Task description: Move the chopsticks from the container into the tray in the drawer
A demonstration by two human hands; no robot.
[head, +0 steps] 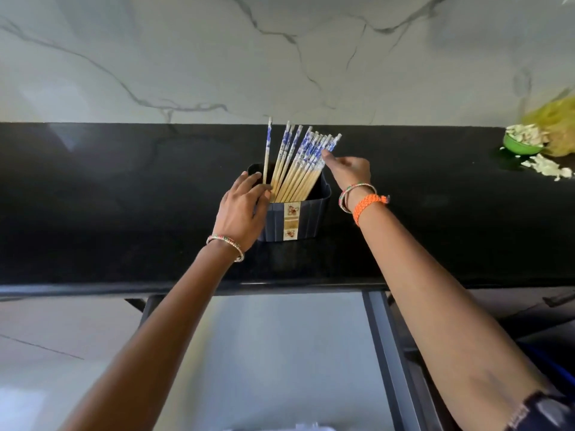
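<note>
A dark blue ribbed container (308, 217) with a cream label stands on the black countertop (124, 213). Several bamboo chopsticks (295, 169) with blue-and-white tops stand in it, fanned and leaning right; one stands apart at the left. My left hand (241, 209) rests on the container's left rim and side, fingers touching the lower shafts. My right hand (348, 171) reaches in from the right, fingertips touching the patterned tops of the rightmost chopsticks. The open drawer (280, 353) lies below the counter edge, with a pale grey bottom; a tray is not clearly visible.
A marble backsplash (217, 57) rises behind the counter. At the far right sit a green bowl (521, 144) with pale pieces, a yellow bag (553, 119) and scattered pieces (547, 169). The drawer's dark metal side rail (382, 337) runs down the right.
</note>
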